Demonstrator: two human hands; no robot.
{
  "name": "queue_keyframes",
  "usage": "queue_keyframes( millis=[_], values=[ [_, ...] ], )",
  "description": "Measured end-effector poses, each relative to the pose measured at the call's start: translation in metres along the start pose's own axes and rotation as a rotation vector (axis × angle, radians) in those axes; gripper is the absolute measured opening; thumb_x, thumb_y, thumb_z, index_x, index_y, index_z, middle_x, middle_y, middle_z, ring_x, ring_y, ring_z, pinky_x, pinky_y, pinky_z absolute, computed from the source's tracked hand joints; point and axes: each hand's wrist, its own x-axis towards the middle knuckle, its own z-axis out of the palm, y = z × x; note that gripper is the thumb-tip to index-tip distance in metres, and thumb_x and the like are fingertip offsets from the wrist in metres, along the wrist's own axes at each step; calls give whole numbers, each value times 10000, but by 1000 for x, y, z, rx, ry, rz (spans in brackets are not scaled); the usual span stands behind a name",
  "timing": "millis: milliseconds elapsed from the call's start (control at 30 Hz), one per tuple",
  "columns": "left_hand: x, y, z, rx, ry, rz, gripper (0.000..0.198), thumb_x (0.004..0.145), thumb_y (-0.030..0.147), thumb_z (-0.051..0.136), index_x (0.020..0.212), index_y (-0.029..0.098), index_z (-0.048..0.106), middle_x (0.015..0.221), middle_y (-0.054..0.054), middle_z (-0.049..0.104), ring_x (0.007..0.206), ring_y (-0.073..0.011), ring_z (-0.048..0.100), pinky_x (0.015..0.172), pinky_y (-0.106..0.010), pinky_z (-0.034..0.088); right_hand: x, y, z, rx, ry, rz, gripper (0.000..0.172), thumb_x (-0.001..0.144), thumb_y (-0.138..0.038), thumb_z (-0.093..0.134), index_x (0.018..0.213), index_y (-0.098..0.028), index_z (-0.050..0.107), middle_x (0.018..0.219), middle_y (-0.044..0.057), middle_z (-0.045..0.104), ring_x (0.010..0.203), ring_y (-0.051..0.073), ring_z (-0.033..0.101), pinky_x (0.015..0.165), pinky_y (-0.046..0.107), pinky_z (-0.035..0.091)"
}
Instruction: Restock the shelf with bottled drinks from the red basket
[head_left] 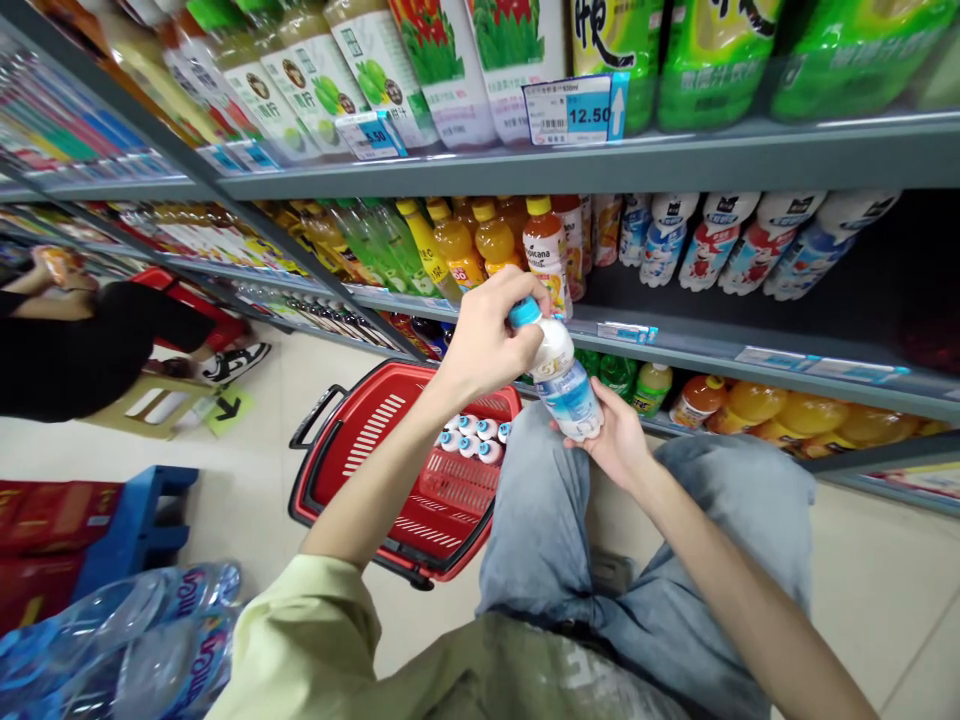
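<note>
A small white and blue drink bottle with a blue cap is held tilted between both hands, above my knees. My left hand is closed around its cap and neck from above. At its base, my right hand supports the bottle with fingers wrapped round the lower part. Similar bottles with white, blue and red labels stand on the middle shelf just beyond. Down to the left, a red shopping basket rests on the floor, holding several white bottles with blue caps.
Orange juice bottles line the middle shelf. Large green bottles fill the shelf above. A person in black sits at the left. Large water bottles and a blue pallet occupy the lower left floor.
</note>
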Motion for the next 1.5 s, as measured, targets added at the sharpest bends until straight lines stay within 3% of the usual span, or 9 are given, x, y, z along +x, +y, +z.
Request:
queue_keyframes(
  millis=[167, 300, 367, 500, 600, 767, 900, 1367, 1500],
  values=[
    [13, -4, 0, -87, -74, -53, 333, 671, 238, 467, 920, 185, 681, 977, -44, 706, 858, -199, 609, 765, -325, 494, -5, -1, 1, -111, -200, 83, 685, 959, -703, 370, 1155, -130, 691, 887, 135, 771, 489, 190, 648, 348, 253, 415],
    [15, -8, 0, -138, -122, -89, 344, 699, 246, 451, 949, 178, 677, 902, -22, 701, 802, -181, 589, 767, -321, 494, -8, 2, -1, -175, -363, 227, 943, 892, -851, 232, 1248, -94, 667, 677, 113, 723, 268, 105, 363, 271, 217, 188],
    [14, -10, 1, -151, -128, -107, 323, 717, 255, 445, 937, 175, 667, 848, -12, 681, 758, -169, 566, 743, -314, 484, -8, 3, -2, -182, -439, 286, 1000, 861, -883, 216, 1258, -78, 659, 618, 106, 701, 250, 75, 243, 282, 207, 122],
    [12, -11, 0, -181, -135, -127, 294, 729, 273, 444, 911, 168, 649, 821, -11, 663, 739, -164, 552, 718, -306, 467, -7, 3, -4, -187, -501, 315, 1055, 835, -909, 185, 1238, -56, 657, 609, 126, 702, 262, 67, 186, 305, 212, 85],
    [11, -10, -1, -193, -146, -136, 299, 739, 277, 438, 921, 164, 647, 853, -18, 677, 753, -166, 561, 722, -302, 467, -7, 3, -2, -207, -471, 288, 1065, 831, -929, 160, 1201, -68, 666, 587, 110, 688, 269, 73, 191, 313, 221, 90],
    [10, -11, 0, -183, -156, -140, 313, 747, 278, 426, 946, 168, 641, 876, -19, 683, 761, -166, 564, 728, -299, 471, -5, 2, -2, -232, -419, 235, 1048, 832, -942, 179, 1181, -83, 669, 564, 103, 658, 347, 140, 405, 344, 226, 173],
    [10, -12, 1, -166, -160, -141, 321, 752, 309, 423, 960, 174, 626, 858, -15, 660, 730, -160, 535, 712, -300, 461, -4, 3, -5, -244, -431, 246, 1045, 842, -929, 175, 1198, -80, 668, 579, 108, 666, 335, 131, 361, 357, 229, 186],
    [9, -7, 2, -165, -145, -162, 205, 801, 323, 477, 905, 183, 584, 757, 16, 580, 672, -135, 489, 669, -276, 418, -6, 1, -4, -209, -447, 248, 980, 846, -927, 233, 1081, -107, 714, 572, 109, 675, 346, 136, 408, 358, 229, 175],
    [9, -7, 0, -166, -159, -156, 211, 883, 360, 522, 929, 174, 609, 784, 11, 619, 687, -133, 523, 687, -266, 432, -9, 2, 2, -183, -359, 179, 894, 835, -921, 339, 984, -132, 732, 556, 94, 662, 397, 175, 523, 341, 230, 200]
  ],
)
